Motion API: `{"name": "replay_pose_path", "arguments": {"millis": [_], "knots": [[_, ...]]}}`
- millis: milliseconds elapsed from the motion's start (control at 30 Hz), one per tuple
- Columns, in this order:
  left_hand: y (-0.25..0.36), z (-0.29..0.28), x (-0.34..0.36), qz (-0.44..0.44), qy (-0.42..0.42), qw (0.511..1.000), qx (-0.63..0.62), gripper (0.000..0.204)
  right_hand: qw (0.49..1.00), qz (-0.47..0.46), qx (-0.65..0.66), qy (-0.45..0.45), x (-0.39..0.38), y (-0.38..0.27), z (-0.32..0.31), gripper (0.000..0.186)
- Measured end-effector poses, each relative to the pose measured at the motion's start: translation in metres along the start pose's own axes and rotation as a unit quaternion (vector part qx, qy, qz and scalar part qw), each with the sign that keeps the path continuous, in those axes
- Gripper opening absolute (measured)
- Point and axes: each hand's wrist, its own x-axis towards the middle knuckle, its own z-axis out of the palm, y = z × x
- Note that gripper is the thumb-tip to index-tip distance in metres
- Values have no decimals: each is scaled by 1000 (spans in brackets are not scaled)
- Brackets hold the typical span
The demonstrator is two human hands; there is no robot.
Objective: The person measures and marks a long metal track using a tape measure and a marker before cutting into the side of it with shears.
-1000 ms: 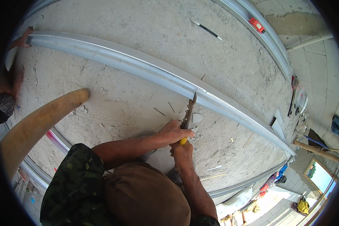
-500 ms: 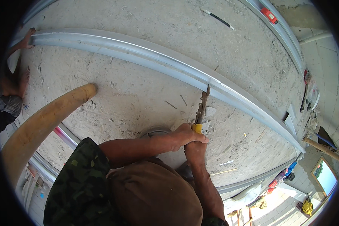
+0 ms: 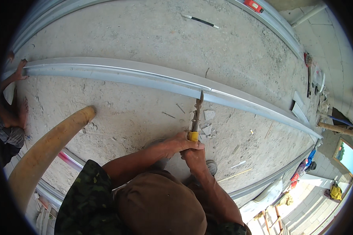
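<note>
Lower in view than half a second earlier, the long silvery metal channel [image 3: 125,72] crossed the gritty grey concrete floor [image 3: 125,31], its near edge meeting the tip of the yellow-handled, dark metal snips [image 3: 195,119]. The left hand [image 3: 179,143] and right hand [image 3: 194,156] clenched the handles together; keeping the blades square and steady seemed wise. Floor stretched beyond the channel; leftward, the thick tan curved pole [image 3: 51,148] limited elbow room.
</note>
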Motion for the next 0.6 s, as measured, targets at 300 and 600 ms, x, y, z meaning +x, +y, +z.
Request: {"name": "replay_pose_path", "arguments": {"millis": [300,600], "knots": [[35,-48,-43,95,178,979,-32,102,966,197,142,-83,-39,-104,-22,29],[96,-68,-12,182,234,937,-183,90,981,153,106,-48,-37,-91,-12,30]]}}
